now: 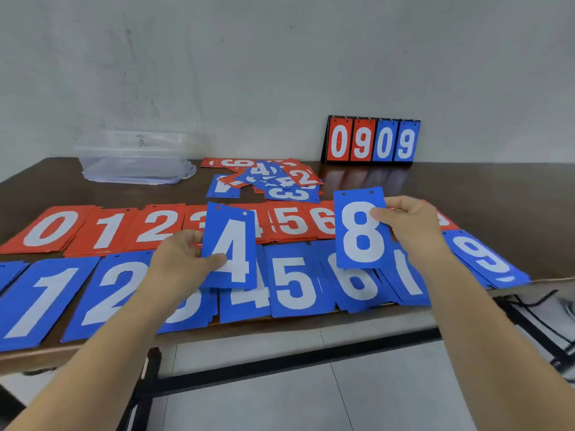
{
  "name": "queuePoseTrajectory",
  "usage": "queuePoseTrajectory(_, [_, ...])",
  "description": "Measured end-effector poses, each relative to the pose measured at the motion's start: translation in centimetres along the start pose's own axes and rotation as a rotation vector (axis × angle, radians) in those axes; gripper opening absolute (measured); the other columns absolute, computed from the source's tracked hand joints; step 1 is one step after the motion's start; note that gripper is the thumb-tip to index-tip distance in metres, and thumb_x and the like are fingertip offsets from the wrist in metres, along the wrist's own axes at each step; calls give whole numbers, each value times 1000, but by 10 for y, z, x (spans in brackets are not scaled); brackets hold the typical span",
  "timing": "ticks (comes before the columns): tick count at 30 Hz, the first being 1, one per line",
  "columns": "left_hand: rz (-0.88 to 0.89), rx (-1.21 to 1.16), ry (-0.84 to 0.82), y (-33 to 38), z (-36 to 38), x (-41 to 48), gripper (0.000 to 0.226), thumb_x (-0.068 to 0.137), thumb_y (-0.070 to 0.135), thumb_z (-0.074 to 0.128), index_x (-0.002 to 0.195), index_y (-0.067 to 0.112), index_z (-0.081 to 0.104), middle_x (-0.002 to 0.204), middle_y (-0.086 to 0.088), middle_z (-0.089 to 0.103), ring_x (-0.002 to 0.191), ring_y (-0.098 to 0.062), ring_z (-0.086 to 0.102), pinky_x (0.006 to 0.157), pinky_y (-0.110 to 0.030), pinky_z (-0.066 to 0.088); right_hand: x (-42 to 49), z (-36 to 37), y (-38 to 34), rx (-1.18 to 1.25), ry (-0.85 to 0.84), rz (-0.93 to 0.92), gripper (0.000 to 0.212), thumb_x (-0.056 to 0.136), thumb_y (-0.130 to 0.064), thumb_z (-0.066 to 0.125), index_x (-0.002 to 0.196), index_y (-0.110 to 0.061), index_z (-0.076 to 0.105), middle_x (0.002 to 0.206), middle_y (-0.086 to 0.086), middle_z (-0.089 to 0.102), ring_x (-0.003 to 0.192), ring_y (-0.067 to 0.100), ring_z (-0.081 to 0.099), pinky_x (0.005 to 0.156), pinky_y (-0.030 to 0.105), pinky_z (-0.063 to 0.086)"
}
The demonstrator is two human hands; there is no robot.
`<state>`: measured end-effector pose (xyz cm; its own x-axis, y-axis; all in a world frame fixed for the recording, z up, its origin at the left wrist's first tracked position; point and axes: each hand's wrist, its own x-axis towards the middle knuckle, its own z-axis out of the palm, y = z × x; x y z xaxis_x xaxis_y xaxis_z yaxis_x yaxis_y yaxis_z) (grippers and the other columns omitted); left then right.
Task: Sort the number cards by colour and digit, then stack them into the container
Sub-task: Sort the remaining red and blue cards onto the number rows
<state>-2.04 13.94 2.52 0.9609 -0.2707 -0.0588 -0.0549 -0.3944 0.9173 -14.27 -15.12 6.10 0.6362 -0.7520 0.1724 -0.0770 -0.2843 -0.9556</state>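
While the left hand [183, 256] pinches a blue 4 card [231, 247] by its left edge, thumb across the face, the right hand [410, 225] pinches a blue 8 card [362, 228] by its right edge. Both cards stand nearly upright, long axis vertical, punched holes at the top.

The unsorted heap [280, 181] lies mid-table. On its near side runs the red row [155, 225], and nearer the person than that, the blue row. The blue 4 pile [249, 301] sits directly below the held 4, its long axis pointing back toward the heap. I judge that card needs only tipping flat and lowering, and the left hand is the nearer one. The 8 belongs between the blue 7 pile [407, 281] and the blue 9 pile [485, 259], beneath the right wrist. The forearm hides whether a pile lies there.

The cards look thin, stiff and matte: flat rectangles with white digits and two small holes near one short edge. They are likely slick on one another. Left of the heap stands the clear plastic container [133, 157], thin-walled and rectangular. Right of the heap, against the wall, a flip scoreboard [371, 141] reads 0909.
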Motion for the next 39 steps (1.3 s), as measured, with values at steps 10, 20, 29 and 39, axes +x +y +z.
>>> queuePoseTrajectory(10, [65, 279, 194, 0, 37, -31, 48, 89, 15, 68, 132, 10, 47, 80, 0, 57, 72, -12, 55, 51, -20, 38, 15, -40, 24, -11, -25, 23, 20, 88, -13, 69, 106, -8, 66, 82, 7, 69, 57, 12, 65, 37, 15, 43])
queuePoseTrajectory(20, [-7, 688, 263, 1, 57, -37, 63, 84, 27, 73, 139, 11, 46, 128, -10, 59, 112, -27, 58, 82, -39, 52, 32, -80, 43, -30, -63, 37, 14, 87, -16, 71, 99, -12, 65, 89, 4, 70, 73, 16, 67, 51, 23, 49])
queuePoseTrajectory(29, [62, 702, 329, 4, 71, -37, 61, 82, 19, 74, 137, 10, 50, 126, -13, 59, 111, -32, 57, 87, -48, 52, 47, -133, 58, -19, -25, 41, 20, 86, -10, 70, 106, -8, 65, 94, 8, 68, 67, 10, 61, 37, 11, 39])
queuePoseTrajectory(39, [196, 648, 307, 26, 136, -35, 65, 83, 34, 73, 140, 17, 47, 136, -10, 53, 124, -32, 49, 97, -56, 45, 71, -149, 95, -357, -57, 28, 36, 84, -15, 74, 118, -12, 63, 115, 8, 66, 96, 24, 64, 80, 40, 55])
